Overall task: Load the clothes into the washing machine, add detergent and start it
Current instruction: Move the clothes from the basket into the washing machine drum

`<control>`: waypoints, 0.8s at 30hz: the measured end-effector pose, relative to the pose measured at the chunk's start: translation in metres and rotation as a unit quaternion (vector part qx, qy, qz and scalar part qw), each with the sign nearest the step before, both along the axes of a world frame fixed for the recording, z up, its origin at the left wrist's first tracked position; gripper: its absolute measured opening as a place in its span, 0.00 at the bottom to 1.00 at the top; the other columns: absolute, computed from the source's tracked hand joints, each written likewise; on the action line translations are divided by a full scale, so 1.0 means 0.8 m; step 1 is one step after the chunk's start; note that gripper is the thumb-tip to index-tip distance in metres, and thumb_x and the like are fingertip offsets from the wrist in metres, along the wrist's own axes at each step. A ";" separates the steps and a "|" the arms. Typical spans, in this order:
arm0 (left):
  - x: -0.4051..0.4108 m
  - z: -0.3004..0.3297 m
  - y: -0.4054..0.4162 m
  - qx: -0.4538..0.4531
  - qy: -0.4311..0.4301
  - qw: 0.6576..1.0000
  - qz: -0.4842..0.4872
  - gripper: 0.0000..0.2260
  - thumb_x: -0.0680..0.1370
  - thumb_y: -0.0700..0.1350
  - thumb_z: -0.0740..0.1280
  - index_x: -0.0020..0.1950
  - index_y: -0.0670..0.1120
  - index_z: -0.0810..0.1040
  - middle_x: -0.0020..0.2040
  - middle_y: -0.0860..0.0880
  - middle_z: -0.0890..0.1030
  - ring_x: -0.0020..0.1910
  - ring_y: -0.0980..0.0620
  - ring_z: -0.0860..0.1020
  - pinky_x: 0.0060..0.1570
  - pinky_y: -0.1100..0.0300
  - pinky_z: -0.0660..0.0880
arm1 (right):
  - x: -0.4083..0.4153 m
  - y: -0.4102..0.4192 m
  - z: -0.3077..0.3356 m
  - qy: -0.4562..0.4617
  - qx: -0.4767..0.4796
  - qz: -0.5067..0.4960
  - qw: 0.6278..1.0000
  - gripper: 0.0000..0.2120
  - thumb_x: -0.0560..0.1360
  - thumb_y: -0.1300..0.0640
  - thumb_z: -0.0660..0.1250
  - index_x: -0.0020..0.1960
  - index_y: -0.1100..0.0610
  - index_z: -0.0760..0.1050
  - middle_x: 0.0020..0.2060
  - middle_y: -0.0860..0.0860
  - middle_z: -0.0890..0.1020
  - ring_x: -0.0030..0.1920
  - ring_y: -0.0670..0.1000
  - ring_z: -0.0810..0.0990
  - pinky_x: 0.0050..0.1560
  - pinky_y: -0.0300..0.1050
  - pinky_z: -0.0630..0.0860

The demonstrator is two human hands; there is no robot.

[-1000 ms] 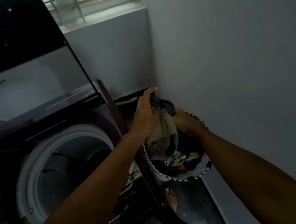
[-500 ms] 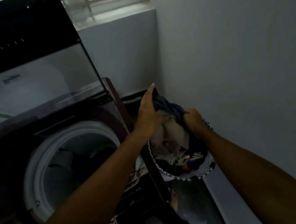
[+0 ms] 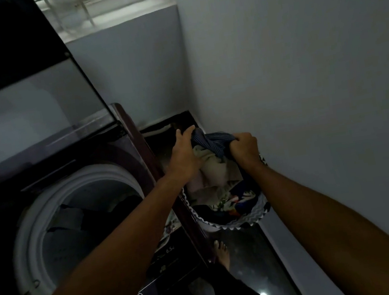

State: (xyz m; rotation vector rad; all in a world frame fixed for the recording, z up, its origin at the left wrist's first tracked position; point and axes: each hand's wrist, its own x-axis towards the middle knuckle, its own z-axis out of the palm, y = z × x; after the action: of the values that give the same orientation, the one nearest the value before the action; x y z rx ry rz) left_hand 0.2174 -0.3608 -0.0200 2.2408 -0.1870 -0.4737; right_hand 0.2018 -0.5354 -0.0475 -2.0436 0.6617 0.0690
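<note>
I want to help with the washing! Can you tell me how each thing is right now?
Washing machine lid: up, open.
Drum: some dark clothes inside.
Laundry basket: on the floor, still holding clothes.
Striped cloth: held above the basket.
Left hand: grips the striped cloth.
Right hand: grips the striped cloth too.

Both hands, left hand (image 3: 184,154) and right hand (image 3: 244,148), grip a dark striped garment (image 3: 213,142) above the laundry basket (image 3: 235,222) beside the open washing machine (image 3: 77,215).

We note both forearms bare, no sleeves in view; left hand (image 3: 184,155) and right hand (image 3: 244,148) without gloves, rings or watch; one bare foot (image 3: 221,252); dark garment (image 3: 225,294) on the legs.
</note>
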 end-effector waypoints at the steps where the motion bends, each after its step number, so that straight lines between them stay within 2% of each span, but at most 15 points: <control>1: -0.001 0.002 -0.001 0.008 0.003 1.000 0.009 0.42 0.73 0.29 0.71 0.80 0.49 0.55 0.80 0.40 0.45 0.77 0.42 0.59 0.61 0.65 0.65 | 0.000 -0.001 0.003 -0.007 -0.005 0.003 1.000 0.22 0.69 0.68 0.60 0.25 0.46 0.63 0.22 0.45 0.67 0.24 0.46 0.65 0.26 0.38 0.59; 5: 0.000 0.013 -0.005 0.084 0.046 0.995 0.039 0.43 0.75 0.30 0.69 0.81 0.46 0.45 0.79 0.35 0.39 0.71 0.36 0.67 0.63 0.54 0.72 | 0.004 -0.003 0.005 0.011 -0.019 0.000 1.000 0.20 0.70 0.67 0.60 0.26 0.47 0.63 0.23 0.46 0.67 0.25 0.47 0.66 0.26 0.38 0.59; 6: 0.001 0.016 -0.005 0.114 0.063 0.991 0.041 0.44 0.76 0.31 0.69 0.80 0.45 0.42 0.78 0.34 0.41 0.69 0.34 0.69 0.63 0.49 0.73 | 0.004 -0.003 0.002 0.021 -0.021 -0.007 1.000 0.19 0.70 0.67 0.60 0.26 0.48 0.62 0.24 0.47 0.66 0.25 0.48 0.65 0.27 0.39 0.58; 8: 0.005 0.022 -0.005 0.190 0.084 0.977 0.046 0.43 0.77 0.34 0.68 0.80 0.42 0.39 0.77 0.33 0.54 0.66 0.34 0.72 0.62 0.45 0.74 | 0.004 -0.003 -0.006 0.047 -0.025 -0.028 0.998 0.18 0.70 0.67 0.60 0.27 0.51 0.61 0.24 0.49 0.66 0.26 0.50 0.65 0.27 0.40 0.59; 10: 0.007 0.026 0.000 0.229 0.075 0.970 0.042 0.37 0.77 0.37 0.67 0.79 0.39 0.48 0.71 0.34 0.66 0.64 0.36 0.73 0.61 0.46 0.75 | 0.003 -0.001 -0.011 0.073 -0.021 -0.045 0.996 0.17 0.71 0.66 0.61 0.27 0.52 0.63 0.26 0.50 0.68 0.29 0.52 0.70 0.28 0.41 0.64; 13: 0.010 0.026 0.009 0.189 0.064 0.979 0.033 0.22 0.78 0.37 0.65 0.71 0.42 0.68 0.66 0.38 0.73 0.61 0.40 0.76 0.59 0.49 0.76 | 0.002 0.003 -0.012 0.097 -0.012 -0.041 0.994 0.10 0.73 0.64 0.60 0.34 0.57 0.70 0.32 0.55 0.75 0.34 0.55 0.74 0.30 0.43 0.67; 15: 0.008 0.023 0.013 0.152 0.065 0.985 0.040 0.15 0.78 0.37 0.63 0.65 0.42 0.76 0.62 0.40 0.77 0.56 0.42 0.78 0.57 0.50 0.77 | 0.001 0.004 -0.012 0.096 0.008 0.003 0.995 0.06 0.75 0.62 0.60 0.43 0.58 0.76 0.39 0.56 0.79 0.38 0.56 0.77 0.34 0.43 0.71; 17: 0.004 0.021 0.013 0.126 0.055 0.989 0.052 0.11 0.79 0.39 0.62 0.58 0.41 0.79 0.56 0.40 0.80 0.53 0.42 0.79 0.55 0.50 0.78 | -0.003 0.003 -0.013 0.077 0.074 0.081 0.991 0.09 0.76 0.59 0.63 0.53 0.58 0.78 0.45 0.55 0.81 0.44 0.55 0.80 0.42 0.46 0.78; 18: 0.002 0.019 0.012 0.106 0.052 0.991 0.064 0.10 0.79 0.40 0.62 0.56 0.41 0.80 0.55 0.41 0.81 0.51 0.43 0.80 0.53 0.52 0.79 | -0.005 0.003 -0.012 0.064 0.103 0.122 0.985 0.10 0.76 0.58 0.64 0.56 0.58 0.78 0.47 0.53 0.81 0.46 0.52 0.80 0.44 0.46 0.79; 19: 0.000 0.016 0.011 0.085 0.052 0.992 0.075 0.10 0.79 0.41 0.62 0.56 0.42 0.80 0.54 0.41 0.81 0.50 0.44 0.80 0.51 0.54 0.78 | -0.006 0.003 -0.013 0.051 0.105 0.161 0.980 0.09 0.76 0.58 0.66 0.55 0.57 0.78 0.46 0.52 0.81 0.45 0.49 0.80 0.42 0.42 0.77; 21: -0.004 0.014 0.008 0.053 0.053 0.994 0.082 0.09 0.79 0.45 0.63 0.56 0.44 0.78 0.54 0.44 0.81 0.49 0.47 0.79 0.47 0.56 0.76 | -0.005 0.002 -0.019 0.034 0.053 0.184 0.981 0.05 0.76 0.56 0.68 0.44 0.57 0.78 0.38 0.52 0.80 0.37 0.49 0.77 0.36 0.41 0.72; 22: -0.005 0.014 0.006 0.050 0.052 0.995 0.072 0.10 0.78 0.47 0.65 0.57 0.45 0.77 0.54 0.45 0.80 0.49 0.47 0.78 0.47 0.56 0.75 | -0.002 0.003 -0.023 0.030 0.031 0.167 0.985 0.10 0.77 0.54 0.67 0.39 0.57 0.76 0.34 0.53 0.79 0.35 0.50 0.75 0.35 0.42 0.70; 24: -0.007 0.015 0.006 0.055 0.054 0.996 0.042 0.19 0.74 0.52 0.71 0.61 0.46 0.73 0.55 0.48 0.78 0.51 0.49 0.77 0.48 0.56 0.75 | 0.004 0.004 -0.026 0.023 0.018 0.112 0.993 0.15 0.79 0.53 0.64 0.36 0.58 0.72 0.32 0.57 0.76 0.33 0.51 0.73 0.35 0.44 0.67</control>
State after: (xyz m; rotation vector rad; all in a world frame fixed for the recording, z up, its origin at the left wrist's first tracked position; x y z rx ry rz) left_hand 0.2119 -0.3564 -0.0081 2.3118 -0.0111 -0.5699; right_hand 0.2046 -0.5319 -0.0684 -2.0797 0.4529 0.2571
